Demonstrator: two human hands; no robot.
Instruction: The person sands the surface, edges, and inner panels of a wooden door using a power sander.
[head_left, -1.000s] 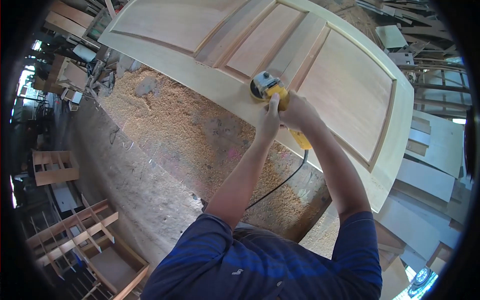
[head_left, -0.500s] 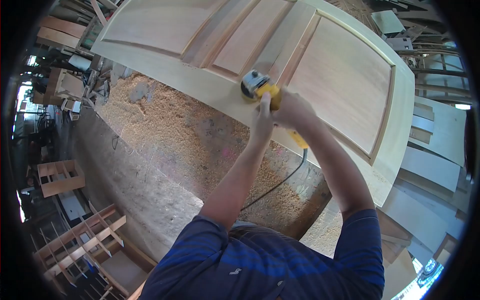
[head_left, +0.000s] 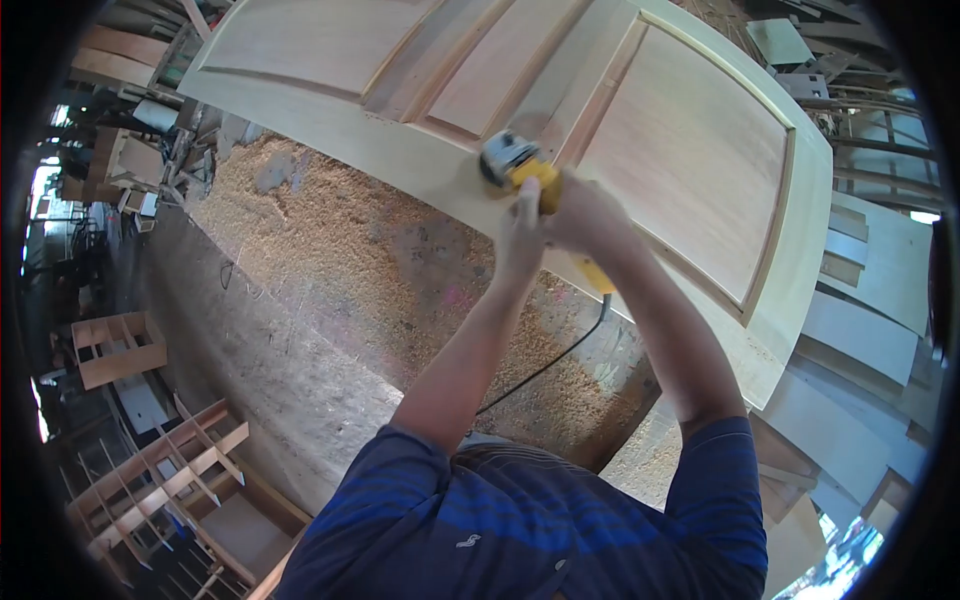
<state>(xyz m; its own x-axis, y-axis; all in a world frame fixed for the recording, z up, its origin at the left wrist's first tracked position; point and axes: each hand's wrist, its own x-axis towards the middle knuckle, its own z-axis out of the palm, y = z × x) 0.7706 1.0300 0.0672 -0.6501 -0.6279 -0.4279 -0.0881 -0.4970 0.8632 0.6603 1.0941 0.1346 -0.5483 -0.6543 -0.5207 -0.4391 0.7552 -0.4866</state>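
A yellow angle grinder [head_left: 540,177] with a grey metal head lies against the near frame strip of a pale wooden panelled door [head_left: 690,160]. My left hand [head_left: 522,232] is closed on the tool near its head, thumb along the yellow body. Around the body, just right of it, my right hand [head_left: 590,218] is wrapped; its fingers are partly hidden. The yellow rear end sticks out below my right hand, and a black cord [head_left: 545,372] runs from it towards my body. The disc side faces the wood and is mostly hidden.
Sawdust [head_left: 330,215] covers the surface below the door's near edge. Wooden frames [head_left: 165,470] and a small compartmented box [head_left: 120,350] stand at the left. Flat boards [head_left: 860,335] are stacked at the right, and scrap wood lies at the top right.
The grinder and both my hands have moved left along the door's near frame strip. Both hands have kept their hold. The view has shifted slightly.
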